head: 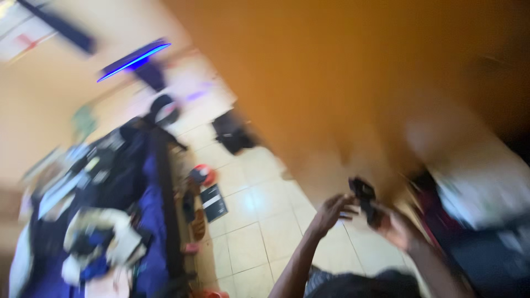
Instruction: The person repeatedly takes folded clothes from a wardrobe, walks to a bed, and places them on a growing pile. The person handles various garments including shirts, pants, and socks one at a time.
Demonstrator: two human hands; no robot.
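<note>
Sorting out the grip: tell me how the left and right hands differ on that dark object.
The left hand is fairly sharp, fingers spread, reaching toward the dark object. The right hand is heavily blurred and lies against the object's lower end; its grip cannot be told. Both are bare and raised over the tiled floor.

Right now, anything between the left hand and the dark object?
Nothing visible. The left hand reaches beside the dark object, fingertips close to it; the right hand seems to hold it. Blur hides actual contact.
</note>
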